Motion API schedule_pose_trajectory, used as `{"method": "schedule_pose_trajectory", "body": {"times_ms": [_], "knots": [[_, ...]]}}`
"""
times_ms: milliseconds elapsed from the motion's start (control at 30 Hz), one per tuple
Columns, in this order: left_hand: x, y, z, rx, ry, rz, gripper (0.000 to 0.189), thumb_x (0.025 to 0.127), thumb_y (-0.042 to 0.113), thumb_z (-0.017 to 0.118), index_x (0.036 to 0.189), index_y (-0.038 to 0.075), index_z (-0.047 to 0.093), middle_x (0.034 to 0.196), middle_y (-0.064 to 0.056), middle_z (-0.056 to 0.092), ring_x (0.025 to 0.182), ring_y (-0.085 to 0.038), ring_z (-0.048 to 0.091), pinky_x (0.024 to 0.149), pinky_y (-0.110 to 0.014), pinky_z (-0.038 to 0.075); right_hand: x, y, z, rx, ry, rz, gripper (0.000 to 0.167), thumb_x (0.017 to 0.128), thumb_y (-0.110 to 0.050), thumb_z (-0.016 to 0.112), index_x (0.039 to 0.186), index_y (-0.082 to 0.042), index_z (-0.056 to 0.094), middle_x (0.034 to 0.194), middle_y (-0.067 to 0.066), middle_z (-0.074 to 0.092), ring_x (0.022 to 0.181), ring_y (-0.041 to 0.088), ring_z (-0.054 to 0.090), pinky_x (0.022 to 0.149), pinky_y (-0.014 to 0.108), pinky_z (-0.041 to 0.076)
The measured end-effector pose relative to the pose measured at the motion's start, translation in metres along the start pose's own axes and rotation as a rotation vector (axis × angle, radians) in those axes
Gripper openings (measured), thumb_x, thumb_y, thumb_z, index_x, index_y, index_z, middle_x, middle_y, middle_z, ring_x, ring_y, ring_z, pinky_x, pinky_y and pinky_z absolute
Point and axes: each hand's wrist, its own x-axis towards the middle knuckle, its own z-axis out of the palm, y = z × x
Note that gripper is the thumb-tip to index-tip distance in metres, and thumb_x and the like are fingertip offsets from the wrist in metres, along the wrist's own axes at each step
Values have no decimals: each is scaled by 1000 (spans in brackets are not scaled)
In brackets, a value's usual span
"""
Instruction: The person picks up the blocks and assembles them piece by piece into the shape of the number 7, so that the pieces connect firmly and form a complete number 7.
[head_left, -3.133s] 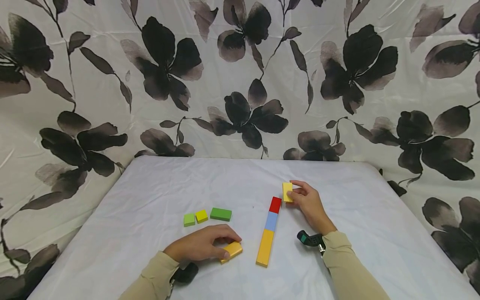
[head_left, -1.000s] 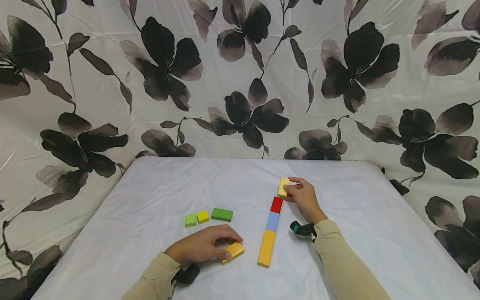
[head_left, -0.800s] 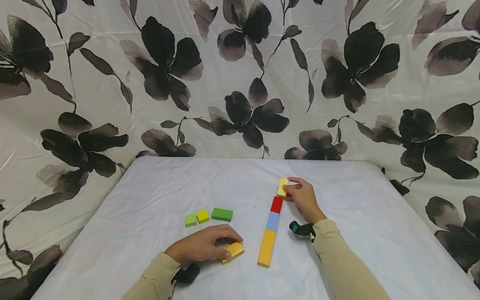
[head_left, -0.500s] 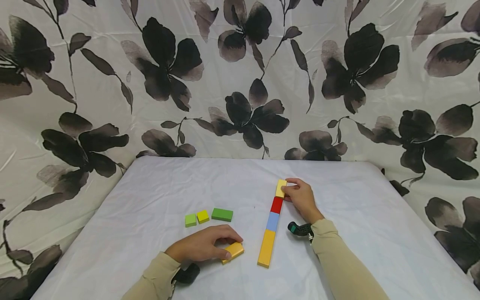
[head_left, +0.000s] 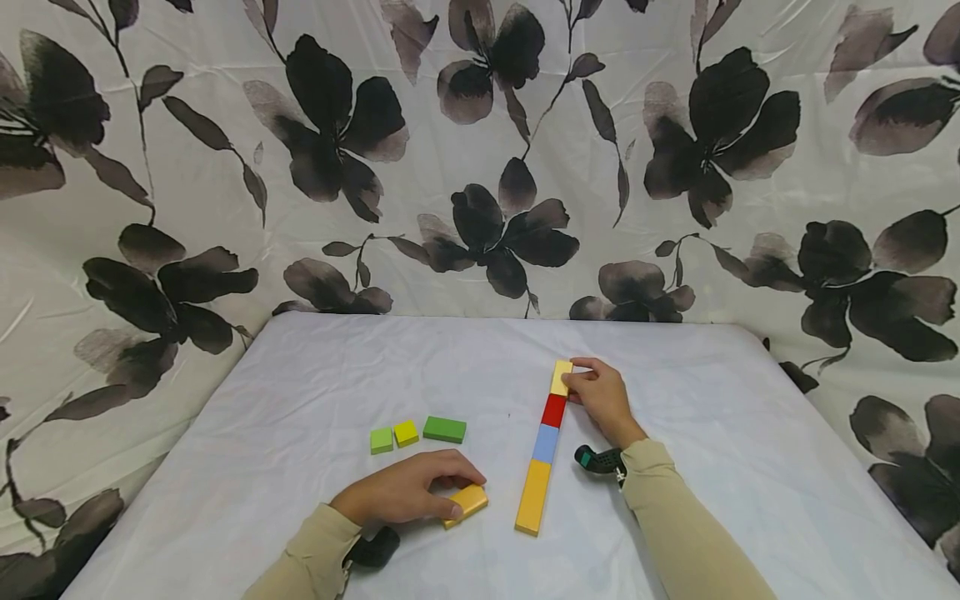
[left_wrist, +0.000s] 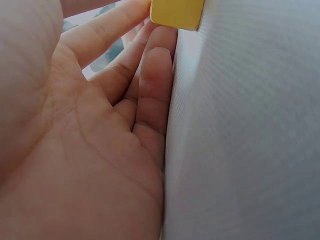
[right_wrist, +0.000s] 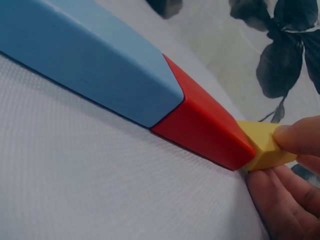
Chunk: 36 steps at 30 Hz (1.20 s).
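A row of blocks lies flat on the white cloth: a long orange-yellow block (head_left: pixel 532 498) nearest me, a light blue block (head_left: pixel 545 443), a red block (head_left: pixel 553 410), and a pale yellow block (head_left: pixel 561 378) at the far end. My right hand (head_left: pixel 603 400) pinches the pale yellow block between thumb and fingers. In the right wrist view its end meets the red block (right_wrist: pixel 205 122), which abuts the blue block (right_wrist: pixel 95 60). Left of the row, my left hand (head_left: pixel 408 487) holds another orange-yellow block (head_left: pixel 467 504) by thumb and fingers; part of that block is hidden by the thumb.
Beyond my left hand lie a light green block (head_left: pixel 381 440), a small yellow block (head_left: pixel 405 432) and a longer green block (head_left: pixel 444 429). The cloth-covered table (head_left: pixel 420 350) ends at a floral curtain (head_left: pixel 480 150) behind and at the sides.
My right hand has brought the pale yellow block leftward and down against the red block's far end, in line with the row. The left hand has stayed in place with its block.
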Motion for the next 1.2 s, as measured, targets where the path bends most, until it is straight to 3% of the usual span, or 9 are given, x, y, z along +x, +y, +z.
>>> {"method": "schedule_pose_trajectory", "body": {"times_ms": [400,633,1200], "knots": [[0,-2,1,-3,5,-6,40,91,19,73,130,25,65,122,15,60,115,-6,56,104,-29,43,-2,1,0,-63,3,-34,39,94,-16,72,131,-9,63,113,15,68,94,23,67,77,28,58],[-2,-2,1,-12,6,-20,40,91,19,73,129,26,65,122,16,60,114,-7,56,104,-29,43,-2,3,2,-127,0,-44,40,95,-19,70,133,-10,62,110,13,67,89,23,67,77,28,58],[-1,0,1,-2,8,-7,41,91,20,73,131,24,65,123,14,60,113,-7,56,103,-28,44,-1,1,2,-163,4,-44,42,95,-19,70,133,-6,62,108,15,67,87,24,66,75,28,58]]}}
